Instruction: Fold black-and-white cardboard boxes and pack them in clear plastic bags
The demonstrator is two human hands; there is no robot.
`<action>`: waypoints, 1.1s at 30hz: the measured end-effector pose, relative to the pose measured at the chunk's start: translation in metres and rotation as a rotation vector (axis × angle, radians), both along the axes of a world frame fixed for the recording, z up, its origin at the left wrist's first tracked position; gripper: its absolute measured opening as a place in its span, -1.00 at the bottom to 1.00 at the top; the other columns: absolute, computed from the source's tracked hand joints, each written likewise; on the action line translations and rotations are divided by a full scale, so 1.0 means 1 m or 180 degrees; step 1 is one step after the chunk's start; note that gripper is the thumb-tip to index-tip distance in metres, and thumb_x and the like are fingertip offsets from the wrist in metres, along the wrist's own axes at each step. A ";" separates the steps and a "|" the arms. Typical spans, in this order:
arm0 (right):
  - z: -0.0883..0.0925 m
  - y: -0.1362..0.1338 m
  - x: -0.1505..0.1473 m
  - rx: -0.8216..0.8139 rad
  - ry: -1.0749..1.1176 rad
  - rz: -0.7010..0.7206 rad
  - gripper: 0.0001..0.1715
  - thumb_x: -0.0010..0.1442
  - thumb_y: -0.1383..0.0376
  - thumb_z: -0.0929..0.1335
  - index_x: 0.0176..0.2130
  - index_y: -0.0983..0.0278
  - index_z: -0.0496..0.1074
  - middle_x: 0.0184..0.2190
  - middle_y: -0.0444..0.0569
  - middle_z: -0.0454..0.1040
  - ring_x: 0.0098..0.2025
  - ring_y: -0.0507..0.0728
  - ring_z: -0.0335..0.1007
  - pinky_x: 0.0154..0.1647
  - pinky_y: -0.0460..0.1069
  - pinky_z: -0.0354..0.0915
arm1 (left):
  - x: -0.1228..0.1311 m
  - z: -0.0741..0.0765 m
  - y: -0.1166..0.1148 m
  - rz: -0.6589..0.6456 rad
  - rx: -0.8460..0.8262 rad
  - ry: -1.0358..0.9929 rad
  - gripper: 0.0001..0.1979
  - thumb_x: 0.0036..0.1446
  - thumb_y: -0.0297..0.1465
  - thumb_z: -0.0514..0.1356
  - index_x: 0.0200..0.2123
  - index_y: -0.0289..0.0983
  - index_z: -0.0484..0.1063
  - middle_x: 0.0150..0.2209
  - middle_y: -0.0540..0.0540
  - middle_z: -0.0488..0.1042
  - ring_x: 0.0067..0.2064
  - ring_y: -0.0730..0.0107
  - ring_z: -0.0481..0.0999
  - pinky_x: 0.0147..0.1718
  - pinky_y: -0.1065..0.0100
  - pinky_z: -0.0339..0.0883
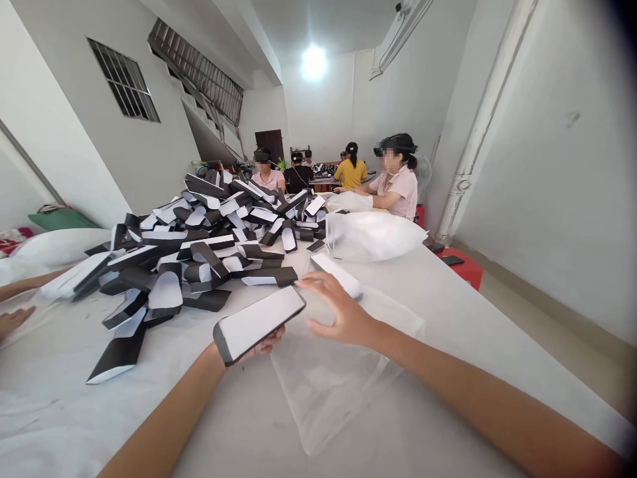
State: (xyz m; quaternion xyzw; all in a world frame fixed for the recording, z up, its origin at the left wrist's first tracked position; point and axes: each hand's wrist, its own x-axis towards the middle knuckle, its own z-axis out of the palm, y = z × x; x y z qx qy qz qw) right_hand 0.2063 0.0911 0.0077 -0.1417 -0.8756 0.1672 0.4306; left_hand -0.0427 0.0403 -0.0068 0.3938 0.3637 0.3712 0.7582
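Observation:
My left hand is wrapped from below round a black and white folded sleeve, its white face up and tilted. Just right of the sleeve's far end is my right hand, fingers spread and curved, with the index fingertip close to the sleeve's corner; whether it touches I cannot tell. A clear plastic bag lies flat on the table under my right hand and forearm. Behind that hand rests a white stack, partly hidden by my fingers.
A large heap of black and white sleeves covers the table's left and middle. A filled plastic bag lies beyond my right hand. Another person's hands are at the left edge. A person in pink sits right; a red stool holds a phone.

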 end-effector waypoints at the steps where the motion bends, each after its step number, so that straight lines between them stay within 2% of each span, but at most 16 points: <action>1: 0.002 -0.001 0.000 0.0172 -0.0141 0.0151 -0.24 0.14 0.20 0.42 0.26 0.09 0.16 0.25 0.07 0.14 0.26 0.28 0.04 0.25 0.21 0.08 | 0.000 0.000 -0.001 -0.0271 -0.0128 0.0123 -0.75 0.11 -0.24 0.19 -0.31 -0.33 0.46 -0.49 -0.06 0.40 -0.57 0.54 0.24 -0.60 0.47 0.14; 3: 0.002 -0.005 -0.001 0.0302 -0.0433 0.0437 -0.23 0.14 0.17 0.44 0.27 0.08 0.16 0.29 0.04 0.11 0.30 0.27 0.00 0.29 0.20 0.02 | 0.001 -0.001 -0.003 -0.0639 -0.0290 0.0372 -0.60 0.19 -0.09 0.06 -0.30 -0.31 0.47 -0.50 -0.07 0.39 -0.58 0.50 0.23 -0.59 0.43 0.16; 5: 0.000 -0.008 -0.004 0.0178 -0.0662 0.0591 -0.27 0.20 0.15 0.40 0.29 0.06 0.13 0.23 0.02 0.23 0.24 0.23 0.13 0.24 0.15 0.12 | 0.004 -0.001 -0.005 -0.0733 -0.0277 0.0559 -0.49 0.19 0.02 -0.02 -0.33 -0.29 0.48 -0.50 -0.09 0.41 -0.58 0.47 0.22 -0.57 0.38 0.19; 7: -0.005 -0.011 -0.007 -0.0032 -0.0729 0.0492 -0.29 0.25 0.15 0.36 0.31 0.03 0.11 0.14 0.00 0.34 0.14 0.20 0.25 0.14 0.10 0.22 | 0.006 -0.003 -0.005 -0.0441 -0.0073 0.0699 -0.51 0.13 0.04 0.04 -0.40 -0.26 0.47 -0.50 -0.10 0.42 -0.58 0.47 0.20 -0.56 0.36 0.19; 10: -0.014 -0.010 -0.009 -0.0293 -0.0518 -0.0067 -0.27 0.25 0.13 0.35 0.32 0.03 0.07 0.06 0.00 0.38 0.03 0.21 0.33 0.05 0.09 0.27 | 0.010 -0.004 -0.002 0.0350 0.0435 0.1139 -0.58 0.06 0.00 0.12 -0.48 -0.26 0.42 -0.50 -0.13 0.42 -0.56 0.42 0.26 -0.53 0.33 0.23; 13: -0.020 -0.006 -0.009 -0.0451 -0.0565 -0.0741 -0.33 0.28 0.17 0.30 0.31 0.04 0.09 -0.11 -0.02 0.42 -0.20 0.15 0.37 -0.18 0.02 0.31 | 0.015 -0.004 0.000 0.1131 0.1156 0.2059 -0.63 0.09 -0.07 0.06 -0.51 -0.24 0.36 -0.54 -0.07 0.38 -0.55 0.37 0.29 -0.49 0.32 0.20; 15: -0.022 -0.002 -0.009 -0.0427 -0.0860 -0.1051 -0.37 0.30 0.19 0.28 0.30 0.03 0.12 -0.23 -0.05 0.40 -0.28 0.13 0.35 -0.31 -0.03 0.25 | 0.017 -0.004 -0.001 0.1500 0.1651 0.2836 -0.70 0.11 -0.16 0.05 -0.50 -0.22 0.37 -0.63 0.03 0.27 -0.59 0.39 0.21 -0.51 0.36 0.09; 18: -0.018 0.004 -0.006 -0.0395 -0.1222 -0.1129 -0.38 0.31 0.17 0.25 0.31 0.02 0.10 -0.28 -0.05 0.37 -0.32 0.12 0.33 -0.38 -0.05 0.18 | 0.017 -0.002 -0.005 0.1680 0.2033 0.3941 -0.76 0.09 -0.28 0.03 -0.56 -0.19 0.35 -0.68 0.07 0.14 -0.60 0.39 0.13 -0.53 0.36 -0.08; 20: -0.013 0.008 0.001 -0.0443 -0.1354 -0.1134 -0.37 0.31 0.15 0.26 0.32 0.01 0.08 -0.25 -0.04 0.38 -0.34 0.12 0.34 -0.40 -0.05 0.17 | 0.015 -0.001 -0.006 0.1681 0.2018 0.4345 -0.73 0.09 -0.32 0.01 -0.62 -0.19 0.28 -0.68 0.05 0.15 -0.60 0.39 0.13 -0.55 0.35 -0.12; 22: -0.009 0.012 0.012 -0.0457 -0.1550 -0.1136 -0.36 0.29 0.15 0.29 0.31 0.00 0.12 -0.21 -0.02 0.39 -0.35 0.13 0.34 -0.41 -0.05 0.18 | 0.011 0.001 -0.006 0.1727 0.1926 0.4412 -0.74 0.09 -0.34 0.00 -0.63 -0.19 0.27 -0.68 0.05 0.15 -0.60 0.39 0.12 -0.55 0.35 -0.13; 25: -0.009 0.013 0.032 -0.0393 -0.1844 -0.0932 -0.41 0.25 0.15 0.34 0.24 0.05 0.26 -0.20 0.02 0.42 -0.31 0.16 0.37 -0.39 -0.04 0.22 | 0.011 0.005 -0.005 0.1863 0.1892 0.4068 -0.75 0.12 -0.34 -0.02 -0.55 -0.19 0.34 -0.68 0.07 0.13 -0.58 0.38 0.15 -0.55 0.38 -0.05; 28: -0.015 0.009 0.046 -0.0414 -0.1793 -0.0645 -0.37 0.18 0.16 0.39 0.22 0.04 0.29 -0.17 -0.01 0.44 -0.26 0.17 0.40 -0.31 -0.02 0.28 | 0.024 0.012 -0.009 0.1659 0.2102 0.3489 -0.70 0.20 -0.26 -0.03 -0.48 -0.20 0.37 -0.68 0.08 0.19 -0.57 0.38 0.20 -0.51 0.39 0.06; 31: -0.014 0.002 0.056 -0.0458 -0.1834 -0.0597 -0.28 0.12 0.21 0.42 0.24 0.04 0.26 -0.13 -0.02 0.43 -0.20 0.19 0.41 -0.24 0.00 0.32 | 0.053 0.023 -0.021 0.0925 0.2496 0.3196 -0.65 0.25 -0.18 -0.04 -0.45 -0.21 0.38 -0.66 0.06 0.28 -0.57 0.40 0.23 -0.50 0.39 0.10; 33: -0.004 -0.001 0.065 -0.0377 -0.1864 -0.0739 -0.27 0.13 0.26 0.41 0.26 0.09 0.24 -0.10 0.02 0.43 -0.15 0.22 0.41 -0.17 0.04 0.32 | 0.078 0.030 -0.030 0.0359 0.2850 0.3324 -0.63 0.28 -0.18 -0.06 -0.45 -0.21 0.39 -0.63 0.04 0.32 -0.56 0.40 0.27 -0.50 0.39 0.09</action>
